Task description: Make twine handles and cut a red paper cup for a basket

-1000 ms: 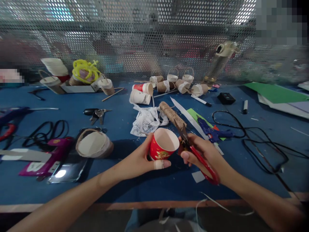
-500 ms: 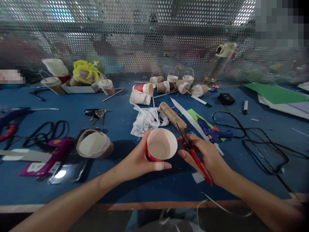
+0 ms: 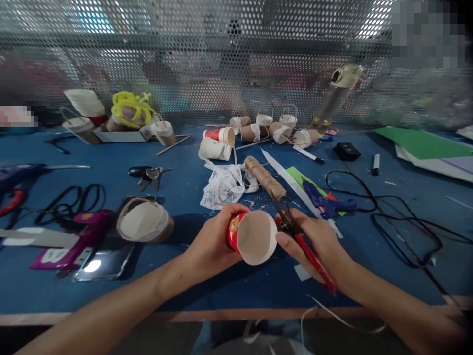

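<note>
My left hand (image 3: 210,244) is wrapped round a red paper cup (image 3: 253,236), tilted so its white open mouth faces me. My right hand (image 3: 318,241) grips red-handled scissors (image 3: 301,241); their dark blades point up and left, touching the cup's right rim. Both hands hover just above the blue table (image 3: 185,291) near its front edge. A spool of brown twine (image 3: 264,177) lies right behind the cup.
White lace (image 3: 223,185), a blue glue gun (image 3: 327,202) with a black cord (image 3: 388,207), keys (image 3: 148,175), a twine-wrapped cup (image 3: 144,222), a purple glue gun (image 3: 79,241) and a phone (image 3: 103,261) lie around. Several wrapped cups (image 3: 258,129) line the mesh wall (image 3: 221,59).
My left hand has turned the cup from mouth-up to mouth toward me and lowered it slightly. The scissors stayed beside the rim, shifting a little with the right hand.
</note>
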{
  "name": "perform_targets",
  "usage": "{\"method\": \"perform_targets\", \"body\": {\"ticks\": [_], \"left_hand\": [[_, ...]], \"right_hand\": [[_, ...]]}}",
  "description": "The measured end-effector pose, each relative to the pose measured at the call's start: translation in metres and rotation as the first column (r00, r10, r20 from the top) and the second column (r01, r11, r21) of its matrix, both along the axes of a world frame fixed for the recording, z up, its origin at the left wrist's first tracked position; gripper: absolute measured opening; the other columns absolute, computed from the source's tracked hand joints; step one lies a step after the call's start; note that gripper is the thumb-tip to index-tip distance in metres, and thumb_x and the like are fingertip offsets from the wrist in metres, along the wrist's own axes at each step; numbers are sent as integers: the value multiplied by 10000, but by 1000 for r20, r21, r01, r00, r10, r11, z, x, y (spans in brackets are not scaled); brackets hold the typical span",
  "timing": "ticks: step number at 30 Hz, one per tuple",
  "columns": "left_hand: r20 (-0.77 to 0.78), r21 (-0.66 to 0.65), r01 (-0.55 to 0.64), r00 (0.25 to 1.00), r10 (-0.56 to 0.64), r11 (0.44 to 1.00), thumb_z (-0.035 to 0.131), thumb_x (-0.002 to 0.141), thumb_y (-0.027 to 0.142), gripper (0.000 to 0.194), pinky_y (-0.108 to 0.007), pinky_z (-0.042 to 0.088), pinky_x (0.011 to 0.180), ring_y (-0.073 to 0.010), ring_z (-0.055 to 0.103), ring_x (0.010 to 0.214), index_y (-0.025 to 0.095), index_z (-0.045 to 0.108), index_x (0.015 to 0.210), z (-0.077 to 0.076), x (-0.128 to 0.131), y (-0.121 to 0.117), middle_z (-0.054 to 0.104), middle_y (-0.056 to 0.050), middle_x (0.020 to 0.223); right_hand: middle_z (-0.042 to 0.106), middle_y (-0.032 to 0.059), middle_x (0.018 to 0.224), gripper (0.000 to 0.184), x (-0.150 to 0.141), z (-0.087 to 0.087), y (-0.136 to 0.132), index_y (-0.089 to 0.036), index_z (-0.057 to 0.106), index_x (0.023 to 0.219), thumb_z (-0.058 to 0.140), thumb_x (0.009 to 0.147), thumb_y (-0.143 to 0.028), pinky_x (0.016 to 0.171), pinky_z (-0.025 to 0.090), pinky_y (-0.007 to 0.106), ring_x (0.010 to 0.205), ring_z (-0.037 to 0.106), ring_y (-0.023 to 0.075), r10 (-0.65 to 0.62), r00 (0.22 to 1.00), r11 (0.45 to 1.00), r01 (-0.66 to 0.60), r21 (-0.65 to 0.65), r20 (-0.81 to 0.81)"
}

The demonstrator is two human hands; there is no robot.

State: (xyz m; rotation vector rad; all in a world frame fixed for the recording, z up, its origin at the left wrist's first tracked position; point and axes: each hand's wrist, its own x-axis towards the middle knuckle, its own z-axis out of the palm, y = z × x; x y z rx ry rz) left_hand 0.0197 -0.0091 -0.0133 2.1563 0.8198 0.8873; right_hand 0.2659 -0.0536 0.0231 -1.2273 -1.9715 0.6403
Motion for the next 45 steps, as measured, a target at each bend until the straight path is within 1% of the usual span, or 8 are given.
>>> {"method": "perform_targets", "body": {"ticks": [3,5,9,13,19,28,36,45], "left_hand": [[-33,118,55,998,-52,992,818,819,269,754,-456,593,933,-333,666,1167,270,381,1433,1,-1,0,611,-157,1314],[-70,196,106,993,-94,975,792,835,204,755,-483,585,970,-351,626,1247,255,374,1461,4,0,0,576,-192,1376],[-113,330,175,983,-145,928,725,867,136,622,-477,602,960,-331,663,1219,225,423,1404,7,1,1,628,-204,1347],[-89,431,143,989,-116,891,717,887,173,579,-469,621,914,-304,721,1115,233,412,1376,7,-1,5,699,-179,1248],[-80,512,69,996,-32,856,703,900,156,622,-459,638,877,-311,721,1106,210,403,1442,5,-7,6,689,-197,1259],[-91,559,62,996,-13,827,655,932,138,564,-435,648,900,-311,716,1120,174,430,1448,7,-4,1,700,-202,1249],[-93,588,59,996,-5,807,632,949,143,546,-424,667,885,-301,734,1098,157,418,1452,7,0,-3,720,-200,1210],[-106,632,88,994,-26,770,640,961,141,528,-426,673,885,-305,748,1094,144,411,1437,9,1,-3,755,-195,1166]], "right_hand": [[709,-21,749,79,0,-3,1,-220,613,984,660,921,-219,598,521,204,575,656,119,-9,1000,996,7,83,25],[738,-13,798,152,2,-5,0,-228,618,1025,645,892,-159,605,526,205,601,683,125,-15,999,985,8,170,41],[766,32,900,181,9,-4,0,-238,621,1100,599,926,-189,645,541,239,754,743,174,38,990,910,-91,405,138],[746,54,918,211,18,-3,2,-233,615,1162,571,957,-264,668,542,284,795,731,206,32,968,843,-161,514,250],[739,83,916,203,28,-5,12,-199,623,1150,544,965,-225,676,539,308,788,718,217,-149,918,774,-124,622,367],[740,67,865,344,19,-3,16,-193,695,1056,432,886,-51,685,536,290,771,707,192,-264,866,731,-107,674,424],[748,74,857,212,16,-6,13,-172,665,1106,493,993,-124,670,518,308,749,707,209,-285,866,726,-85,682,411],[734,49,795,256,16,-2,12,-191,728,1029,475,1037,-158,589,437,294,682,670,174,-300,849,720,-98,688,434]]}}
